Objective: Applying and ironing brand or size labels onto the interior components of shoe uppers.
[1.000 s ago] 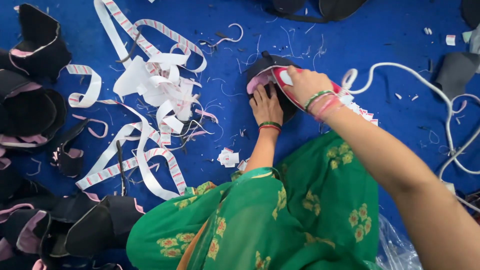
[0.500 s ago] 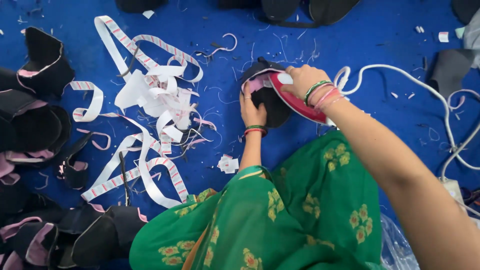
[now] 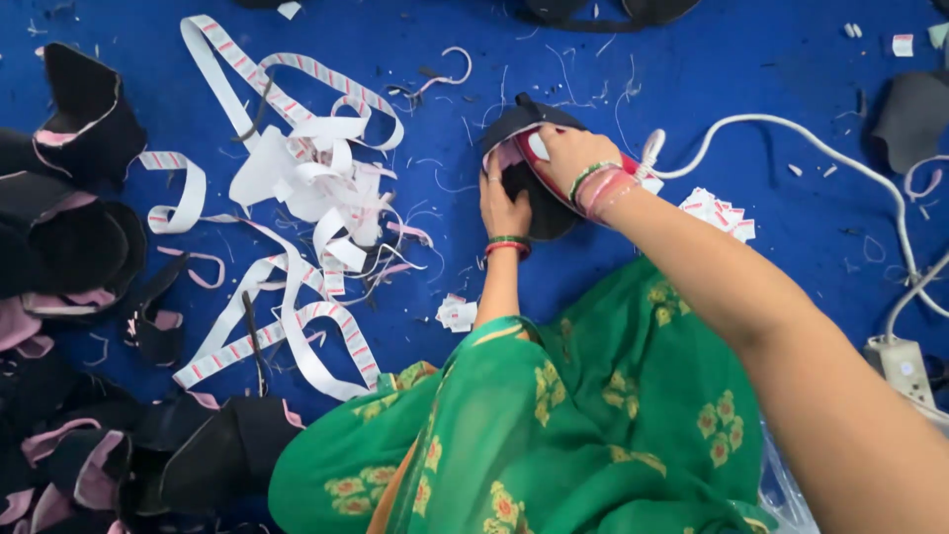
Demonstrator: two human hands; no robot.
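Note:
My right hand (image 3: 561, 150) grips the handle of a red and white clothes iron (image 3: 539, 148) pressed on a black fabric piece (image 3: 539, 213) with pink lining, lying on the blue cloth surface. My left hand (image 3: 502, 206) lies flat on the near left edge of that black piece, fingers resting on it. Both wrists carry red and green bangles. The iron's white cord (image 3: 781, 129) runs off to the right.
A tangle of white tape strips with red marks (image 3: 297, 198) lies to the left. Black and pink fabric pieces (image 3: 69, 198) pile along the left edge. A white power strip (image 3: 900, 366) sits at the right. Green patterned garment (image 3: 554, 425) fills the bottom.
My right hand has drawn the iron slightly leftward over the black piece. My left hand keeps holding the fabric in place.

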